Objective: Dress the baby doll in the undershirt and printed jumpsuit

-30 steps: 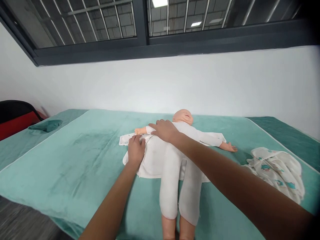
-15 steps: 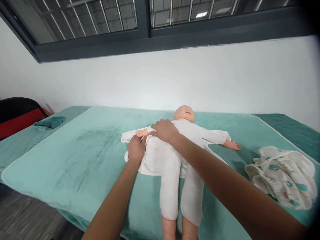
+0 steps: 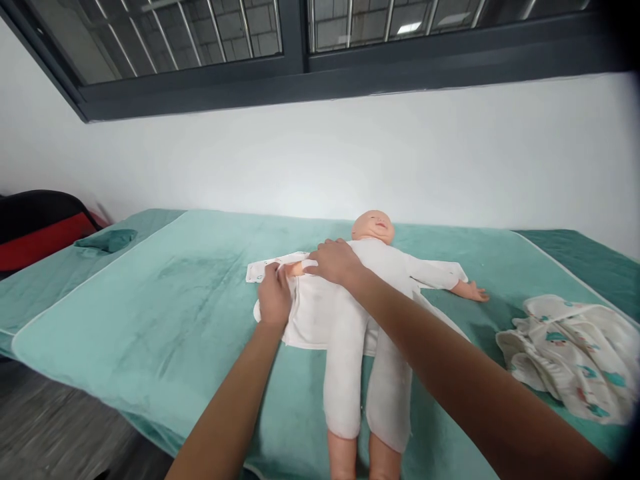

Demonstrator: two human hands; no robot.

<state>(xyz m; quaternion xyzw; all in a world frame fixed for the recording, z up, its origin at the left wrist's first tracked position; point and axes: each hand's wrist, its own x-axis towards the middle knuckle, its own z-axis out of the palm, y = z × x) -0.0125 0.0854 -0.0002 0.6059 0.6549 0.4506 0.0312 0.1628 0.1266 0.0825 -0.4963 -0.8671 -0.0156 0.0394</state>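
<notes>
Left hand (image 3: 275,297) curled around doll's arm (image 3: 295,269), right hand (image 3: 336,261) cupped over sleeve (image 3: 309,263), grip unclear

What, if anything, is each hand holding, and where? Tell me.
The left hand holds the doll by the hand end of its arm at picture left. The right hand lies over that same arm; whether it grips cannot be told.

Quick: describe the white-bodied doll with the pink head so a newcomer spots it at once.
Below the dark grey window frame lies a plush teal cover. Near its middle, the doll with a white fabric body and smooth pink head lies face up, head toward the white wall. Unlike the crumpled white printed cloth at picture right, it has a human shape.
</notes>
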